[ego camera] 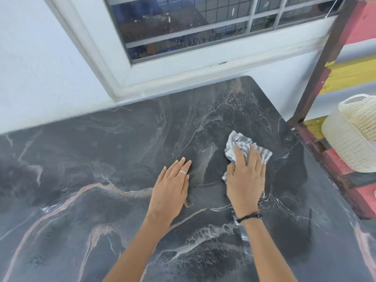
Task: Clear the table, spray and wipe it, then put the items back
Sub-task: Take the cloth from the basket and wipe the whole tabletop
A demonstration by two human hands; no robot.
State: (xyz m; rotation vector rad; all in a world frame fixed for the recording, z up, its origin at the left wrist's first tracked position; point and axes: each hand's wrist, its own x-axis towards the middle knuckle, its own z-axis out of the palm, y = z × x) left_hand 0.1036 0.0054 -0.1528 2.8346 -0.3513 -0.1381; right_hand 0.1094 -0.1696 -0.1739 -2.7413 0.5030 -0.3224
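Observation:
A dark marble-patterned table (pixel 101 159) fills most of the view, with pink and white veins across it. My right hand (pixel 246 178) presses a crumpled grey-and-white striped cloth (pixel 240 146) flat onto the right part of the tabletop; the cloth sticks out beyond my fingertips. My left hand (pixel 173 186) lies palm down on the table just to the left, fingers together and extended, a ring on one finger, holding nothing. No items stand on the tabletop.
A white wall and a window (pixel 193 27) with a deep sill run along the table's far edge. On the right stands a shelf frame (pixel 323 64) with red and yellow boards, and a cream woven basket (pixel 354 135) sits on it close to the table's right edge.

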